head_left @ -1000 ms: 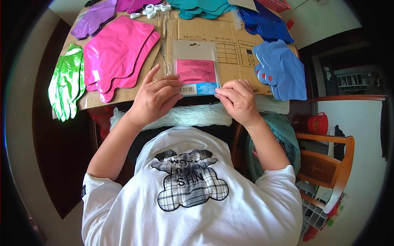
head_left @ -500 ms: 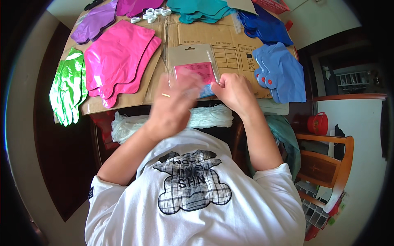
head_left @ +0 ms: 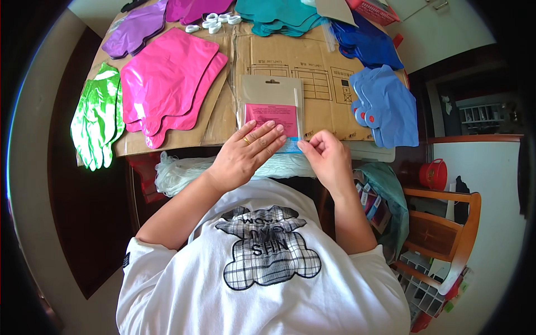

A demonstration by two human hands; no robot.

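A flat package [head_left: 273, 100] with a grey card top, a hang hole, a pink panel and a clear plastic sleeve lies on the cardboard at the table's near edge. My left hand [head_left: 245, 151] rests flat across its lower left part, fingers stretched out side by side. By the package's lower right corner, my right hand [head_left: 326, 159] has thumb and forefinger pinched together at the edge. What lies between those fingertips is too small to make out. Left of the package lies a stack of flat pink foil balloons [head_left: 170, 78], beside shiny green foil pieces [head_left: 97, 120].
Around the cardboard-covered table [head_left: 262, 50] lie purple [head_left: 134, 33], teal [head_left: 279, 17], dark blue [head_left: 365, 42] and light blue [head_left: 388, 106] foil pieces. Several small white rolls [head_left: 212, 25] sit at the back. A white string bundle [head_left: 234, 167] hangs below the near edge; a wooden chair [head_left: 435, 223] stands right.
My left hand has come down from a blurred sweep above the package and now lies flat on it. My right hand stays at the package's right edge. The whole view has shifted slightly.
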